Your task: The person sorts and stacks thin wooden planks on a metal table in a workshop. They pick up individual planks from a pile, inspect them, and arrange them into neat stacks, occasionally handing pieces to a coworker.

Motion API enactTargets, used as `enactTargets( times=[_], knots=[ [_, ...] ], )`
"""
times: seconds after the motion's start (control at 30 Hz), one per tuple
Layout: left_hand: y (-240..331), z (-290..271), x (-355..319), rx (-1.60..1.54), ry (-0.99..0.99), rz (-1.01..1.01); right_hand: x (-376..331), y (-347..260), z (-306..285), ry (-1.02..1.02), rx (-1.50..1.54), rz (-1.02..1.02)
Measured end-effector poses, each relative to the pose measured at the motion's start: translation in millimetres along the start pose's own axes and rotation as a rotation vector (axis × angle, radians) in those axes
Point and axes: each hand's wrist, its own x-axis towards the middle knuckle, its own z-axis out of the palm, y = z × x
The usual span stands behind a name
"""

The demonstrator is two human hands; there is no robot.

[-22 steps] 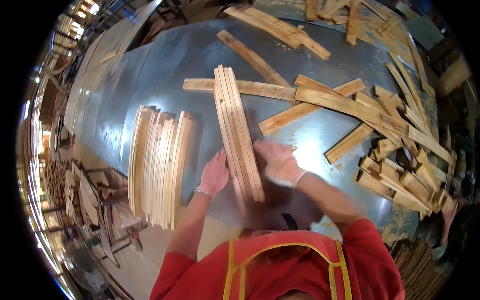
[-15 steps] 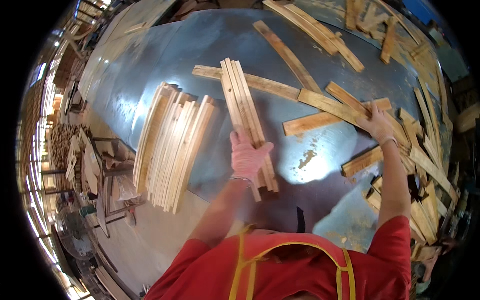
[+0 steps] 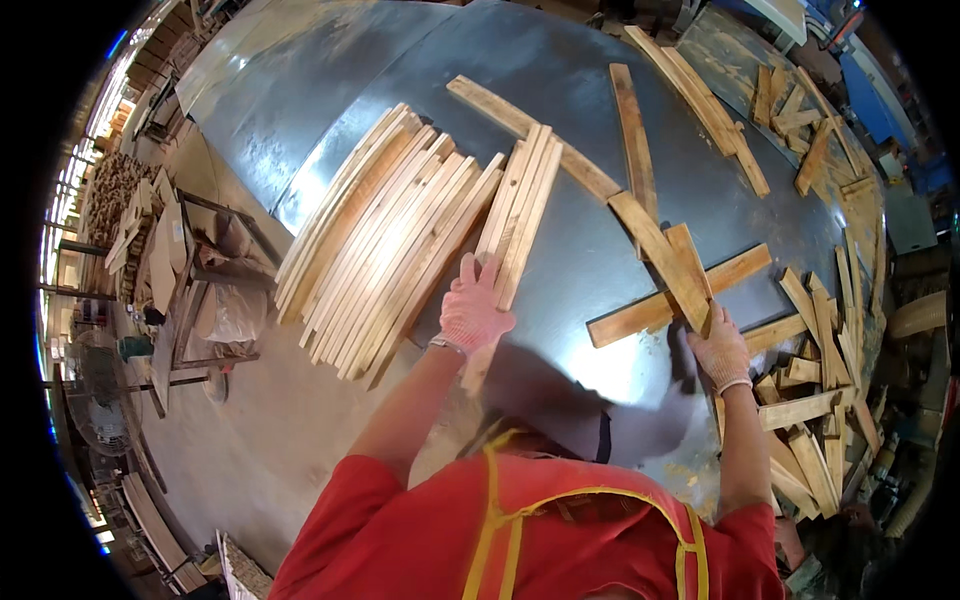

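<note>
My left hand, in a pale pinkish glove, lies across a small bundle of light wooden strips, fingers over them and thumb at their right side. Just left of that bundle stands a curved row of several similar strips, packed side by side. My right hand, gloved too, is closed around the near end of a wooden board. This board slants over a crossing plank, and its far end meets another long board. The fingers are partly hidden by the boards.
Loose wood offcuts pile up on the right side of the metal table. More long boards lie at the far right. On the left are a metal-framed rack and a fan.
My left hand and its bundle have come closer to the row of strips, the bundle now leaning right. My right hand has drawn its board nearer to me. The view has also shifted.
</note>
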Motion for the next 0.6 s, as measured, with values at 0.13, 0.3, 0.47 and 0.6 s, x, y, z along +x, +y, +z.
enactTargets(
  times=[0.13, 0.3, 0.47, 0.6],
  knots=[
    [-76.8, 16.3, -48.3, 0.176, 0.072, 0.054, -23.3, -34.4, -0.1, 0.089, 0.165, 0.08],
    [-155.4, 34.9, -92.1, 0.248, 0.497, 0.281, -35.4, -134.3, 77.6, 0.008, 1.04, 0.056],
    [-180.4, 32.5, -94.5, 0.026, 0.523, 0.391, -48.7, -307.5, 123.1, -0.246, 0.758, -0.057],
    [-178.4, 44.5, -98.0, 0.074, 0.546, 0.418, -50.1, -335.9, 79.3, -0.547, 0.879, -0.116]
  ],
)
